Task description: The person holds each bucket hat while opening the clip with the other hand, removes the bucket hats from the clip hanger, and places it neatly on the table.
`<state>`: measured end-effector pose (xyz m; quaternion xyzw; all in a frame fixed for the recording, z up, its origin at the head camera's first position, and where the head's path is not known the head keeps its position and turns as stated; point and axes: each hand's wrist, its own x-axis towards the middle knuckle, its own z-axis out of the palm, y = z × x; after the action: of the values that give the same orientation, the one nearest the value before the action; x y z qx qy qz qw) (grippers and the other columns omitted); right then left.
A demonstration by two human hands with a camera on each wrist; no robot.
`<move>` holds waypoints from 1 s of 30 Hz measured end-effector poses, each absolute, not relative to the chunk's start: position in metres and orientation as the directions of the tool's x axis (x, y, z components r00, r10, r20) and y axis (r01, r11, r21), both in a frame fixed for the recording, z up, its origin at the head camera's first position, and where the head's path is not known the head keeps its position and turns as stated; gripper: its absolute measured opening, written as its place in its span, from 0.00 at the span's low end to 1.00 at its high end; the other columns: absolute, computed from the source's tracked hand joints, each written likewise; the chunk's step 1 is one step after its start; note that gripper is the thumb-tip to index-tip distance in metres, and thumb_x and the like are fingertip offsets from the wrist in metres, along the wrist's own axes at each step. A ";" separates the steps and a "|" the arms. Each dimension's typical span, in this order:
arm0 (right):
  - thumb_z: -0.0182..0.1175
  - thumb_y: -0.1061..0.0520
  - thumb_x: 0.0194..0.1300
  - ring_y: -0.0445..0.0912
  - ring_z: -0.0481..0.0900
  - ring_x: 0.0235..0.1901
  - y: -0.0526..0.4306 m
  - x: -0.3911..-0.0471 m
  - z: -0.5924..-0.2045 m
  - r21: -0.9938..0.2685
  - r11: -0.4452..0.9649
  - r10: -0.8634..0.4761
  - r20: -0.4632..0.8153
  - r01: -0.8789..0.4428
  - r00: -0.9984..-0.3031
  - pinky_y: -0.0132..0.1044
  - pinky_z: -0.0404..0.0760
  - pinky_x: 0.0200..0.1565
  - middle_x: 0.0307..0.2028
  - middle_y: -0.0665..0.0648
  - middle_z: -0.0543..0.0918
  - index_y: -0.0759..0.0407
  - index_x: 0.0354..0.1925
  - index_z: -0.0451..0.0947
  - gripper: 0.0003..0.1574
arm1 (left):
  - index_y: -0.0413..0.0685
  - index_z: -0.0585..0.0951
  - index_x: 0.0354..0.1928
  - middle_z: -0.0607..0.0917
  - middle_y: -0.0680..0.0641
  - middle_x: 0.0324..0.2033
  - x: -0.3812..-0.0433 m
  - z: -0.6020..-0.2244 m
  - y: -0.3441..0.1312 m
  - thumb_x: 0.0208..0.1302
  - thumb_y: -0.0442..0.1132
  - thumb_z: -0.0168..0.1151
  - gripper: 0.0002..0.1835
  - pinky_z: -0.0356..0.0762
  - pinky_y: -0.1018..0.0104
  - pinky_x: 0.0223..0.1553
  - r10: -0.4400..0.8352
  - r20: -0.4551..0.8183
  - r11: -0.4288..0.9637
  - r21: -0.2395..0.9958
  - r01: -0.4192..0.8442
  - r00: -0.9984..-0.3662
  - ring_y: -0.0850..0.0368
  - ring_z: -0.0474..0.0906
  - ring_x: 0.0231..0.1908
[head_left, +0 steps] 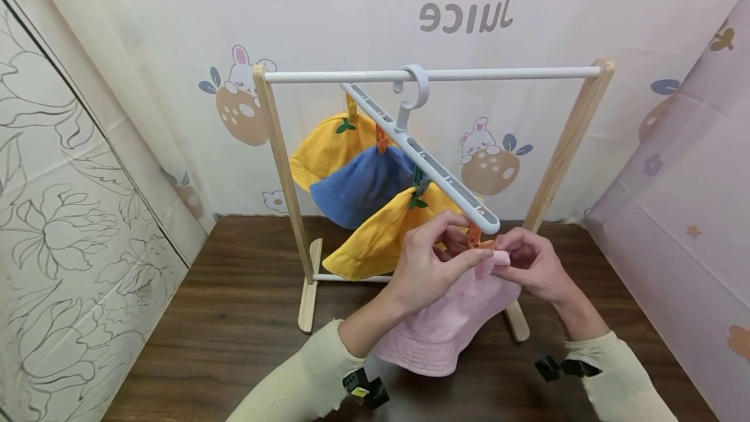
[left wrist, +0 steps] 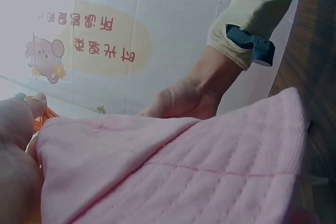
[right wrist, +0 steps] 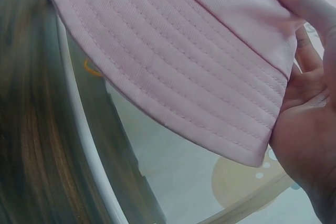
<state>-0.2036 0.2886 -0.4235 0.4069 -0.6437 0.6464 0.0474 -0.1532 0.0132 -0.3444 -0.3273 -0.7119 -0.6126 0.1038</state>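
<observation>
Pink hat (head_left: pixel 428 337) in both hands, crown up at the near end of the hanger (head_left: pixel 436 165), brim sloping down above the table (head_left: pixel 234 318): this one looks like the unfinished part. Three others hang in a row behind it, each from its own clip: a yellow hat (head_left: pixel 322 148) at the far end, then a blue hat (head_left: pixel 363 187), then a second yellow hat (head_left: pixel 372 239). The hanger's hook (head_left: pixel 418 86) sits over the rail (head_left: pixel 510 73), with its bar slanting down toward the person. Judging by this, three of four hats are up and the last remains to be secured; whether the end clip (head_left: pixel 473 234) bites the pink cloth is hidden by fingers.

Left hand (head_left: pixel 430 266) comes in from below, wrist raised, forefinger and thumb pinching about that orange clip, with the thumb tip against the top of the crown. Right hand (head_left: pixel 536 266) reaches in from the other side, fingers bent, pinching the crown just beside the clip; the right wrist view shows its thumb flat on the cloth. Both forearms angle inward and upward, so the hands nearly meet.
</observation>
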 end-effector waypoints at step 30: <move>0.65 0.88 0.58 0.32 0.91 0.44 0.288 -0.200 -0.417 -0.800 -0.132 -0.471 0.570 -0.585 -0.673 0.23 0.89 0.43 0.52 0.42 0.91 0.56 0.56 0.82 0.37 | 0.46 0.84 0.56 0.94 0.40 0.39 -0.152 -0.343 0.015 0.71 0.38 0.79 0.17 0.90 0.72 0.38 0.324 0.558 0.037 0.799 0.600 -0.764 0.80 0.79 0.34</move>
<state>-0.1997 0.2885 -0.4170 0.4018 -0.6572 0.6362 0.0449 -0.1524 0.0155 -0.3433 -0.3247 -0.7114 -0.6131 0.1127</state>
